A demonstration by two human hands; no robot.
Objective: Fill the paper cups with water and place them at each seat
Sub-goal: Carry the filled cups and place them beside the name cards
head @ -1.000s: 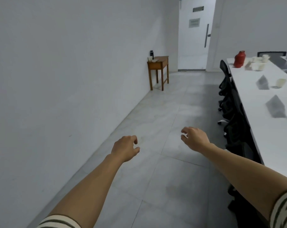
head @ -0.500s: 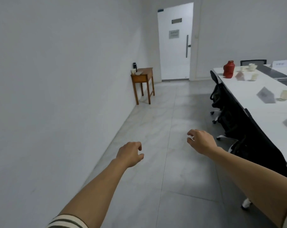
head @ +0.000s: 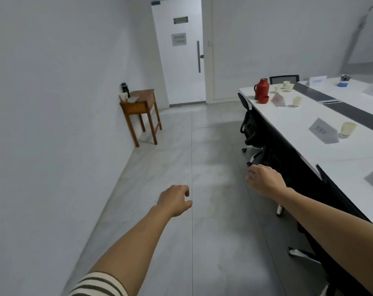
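A red thermos (head: 261,89) stands at the far end of the long white table (head: 292,124), its red lid (head: 263,99) beside it. Several paper cups (head: 287,86) cluster behind it. One cup (head: 297,101) sits by a name card (head: 278,100), another cup (head: 348,129) by a nearer name card (head: 323,130). My left hand (head: 174,200) and my right hand (head: 264,180) hang over the floor with loosely curled fingers, holding nothing, well short of the thermos.
Black office chairs (head: 250,127) are tucked along the table's left side. A small wooden side table (head: 140,105) with a cup (head: 123,96) and a dark bottle (head: 125,89) stands against the left wall. A white door (head: 181,52) is shut at the far end.
The view has advanced along the aisle and swung right, so the table, thermos and cups appear nearer. Both hands stay out in front, holding nothing.
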